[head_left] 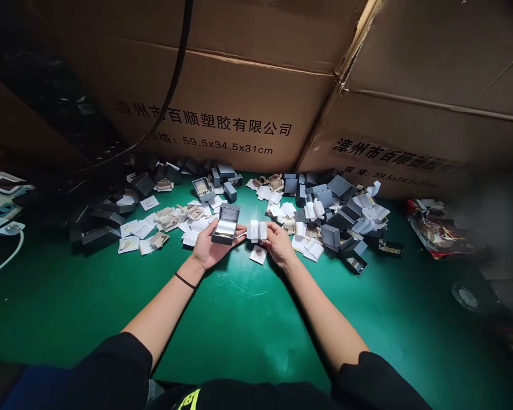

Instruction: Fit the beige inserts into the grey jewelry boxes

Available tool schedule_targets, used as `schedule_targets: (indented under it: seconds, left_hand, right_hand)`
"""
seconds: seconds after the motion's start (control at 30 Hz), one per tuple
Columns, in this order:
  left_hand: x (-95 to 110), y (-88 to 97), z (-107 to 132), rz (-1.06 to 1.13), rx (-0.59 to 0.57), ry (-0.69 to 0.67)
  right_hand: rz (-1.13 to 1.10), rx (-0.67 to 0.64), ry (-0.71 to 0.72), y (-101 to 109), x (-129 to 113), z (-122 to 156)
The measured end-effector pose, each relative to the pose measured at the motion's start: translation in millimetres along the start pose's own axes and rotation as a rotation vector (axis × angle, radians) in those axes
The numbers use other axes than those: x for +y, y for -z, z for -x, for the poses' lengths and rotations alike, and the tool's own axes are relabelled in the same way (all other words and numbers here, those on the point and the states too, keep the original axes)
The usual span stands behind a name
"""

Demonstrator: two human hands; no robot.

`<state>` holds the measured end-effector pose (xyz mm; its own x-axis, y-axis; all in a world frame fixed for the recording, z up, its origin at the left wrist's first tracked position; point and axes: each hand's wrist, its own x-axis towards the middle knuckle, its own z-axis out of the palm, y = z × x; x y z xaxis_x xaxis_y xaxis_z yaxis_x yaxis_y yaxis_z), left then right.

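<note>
My left hand [209, 246] is closed around a small open grey box [226, 224], lid up, with a pale lining inside. Just to its right my right hand [277, 242] pinches a small white pad [256, 230] between its fingertips, close to the box's edge. Both hands hover over a green mat [239, 319]. A white card [258, 254] lies on the mat just below my right hand. A thin black band circles my left wrist.
Piles of small grey boxes [333, 210], white pads and cards [162, 219] spread across the far mat. Large cardboard cartons [248, 85] wall off the back. A power strip with cable [0, 210] sits at the left; a plastic bag [436, 230] lies at the right.
</note>
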<state>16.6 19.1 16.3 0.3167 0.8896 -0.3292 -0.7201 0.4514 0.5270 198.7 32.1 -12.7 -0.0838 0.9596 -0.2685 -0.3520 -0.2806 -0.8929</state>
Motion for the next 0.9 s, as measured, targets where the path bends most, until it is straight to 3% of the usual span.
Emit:
schedule_targets:
  seconds: [0.17,0.3,0.43,0.53,0.6,0.9]
  left_hand:
    - [-5,0.6,-1,-0.03,0.042,0.034]
    - [-3,5.9,-5,-0.008,0.106,-0.038]
    - [-2,10.4,-8,0.005,0.168,-0.18]
    - [-4,10.0,-7,-0.014,0.183,-0.219]
    - [-7,8.7,-6,-0.019,0.183,-0.212]
    - [-9,4.5,-3,-0.015,0.136,-0.192]
  right_hand:
    - [0.115,-0.048,0.037,-3,5,1]
    - [0.263,0.042,0.155,-3,10,5]
    - [0.573,0.206,0.493,-2,12,12]
    - [0.779,0.176,0.766,-3,11,15]
    - [0.852,0.116,0.85,-3,11,16]
    - [0.903,0.083,0.758,-2,21,12]
